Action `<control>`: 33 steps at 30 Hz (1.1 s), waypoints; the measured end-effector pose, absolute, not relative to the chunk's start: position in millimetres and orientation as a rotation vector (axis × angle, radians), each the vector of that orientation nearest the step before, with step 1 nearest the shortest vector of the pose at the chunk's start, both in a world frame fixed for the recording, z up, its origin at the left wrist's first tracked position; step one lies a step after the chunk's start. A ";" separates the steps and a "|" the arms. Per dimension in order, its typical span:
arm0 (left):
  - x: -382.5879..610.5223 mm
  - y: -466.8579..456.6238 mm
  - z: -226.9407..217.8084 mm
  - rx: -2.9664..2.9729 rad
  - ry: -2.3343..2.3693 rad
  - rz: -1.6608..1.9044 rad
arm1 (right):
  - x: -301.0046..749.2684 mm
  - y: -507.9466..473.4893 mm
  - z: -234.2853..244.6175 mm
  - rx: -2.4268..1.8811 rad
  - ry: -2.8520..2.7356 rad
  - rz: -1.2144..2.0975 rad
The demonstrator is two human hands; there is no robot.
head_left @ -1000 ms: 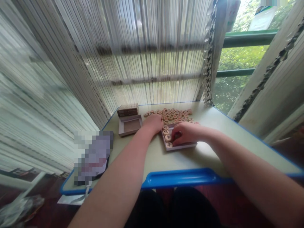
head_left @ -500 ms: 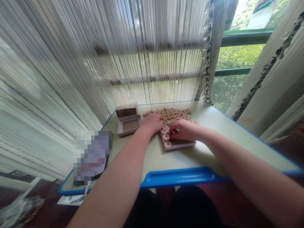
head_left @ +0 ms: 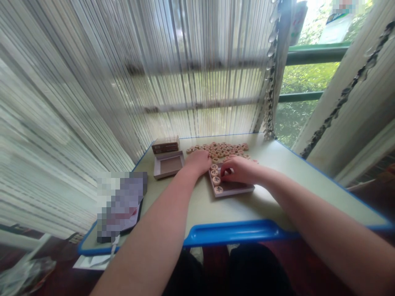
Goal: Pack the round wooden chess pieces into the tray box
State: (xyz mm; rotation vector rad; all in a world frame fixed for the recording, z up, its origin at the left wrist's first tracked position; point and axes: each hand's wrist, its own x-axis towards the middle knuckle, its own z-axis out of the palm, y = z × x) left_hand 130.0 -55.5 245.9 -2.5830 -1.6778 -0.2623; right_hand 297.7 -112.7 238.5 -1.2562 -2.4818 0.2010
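My left hand (head_left: 197, 162) rests palm down on the pale green table at the near edge of a loose pile of round wooden xiangqi pieces (head_left: 219, 150). My right hand (head_left: 239, 170) curls over a shallow white-rimmed box tray (head_left: 234, 191), fingertips beside a column of several carved pieces (head_left: 215, 176) along the tray's left side. Those fingers hide part of the tray, and I cannot tell whether either hand holds a piece.
A small open box lid (head_left: 168, 165) and a brown-and-white box (head_left: 165, 144) stand left of the pile. A pixelated dark-backed paper (head_left: 120, 207) lies at the table's left. String curtains hang behind, and the table has a blue rim (head_left: 234, 232).
My right hand has shifted slightly left, closer to the column of pieces. The view has tilted a little. The pieces and tray look unmoved.
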 end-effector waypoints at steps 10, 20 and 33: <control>123.0 -53.6 252.8 -2.458 -1.864 -0.404 | 313.6 -89.5 226.0 -1.354 -2.246 -0.119; 116.3 -46.1 256.0 -2.529 -2.224 -0.496 | 312.6 -85.0 221.4 -1.348 -2.281 -0.027; 123.0 -59.0 260.1 -2.474 -2.008 -0.208 | 312.7 -86.2 222.6 -1.406 -2.217 0.044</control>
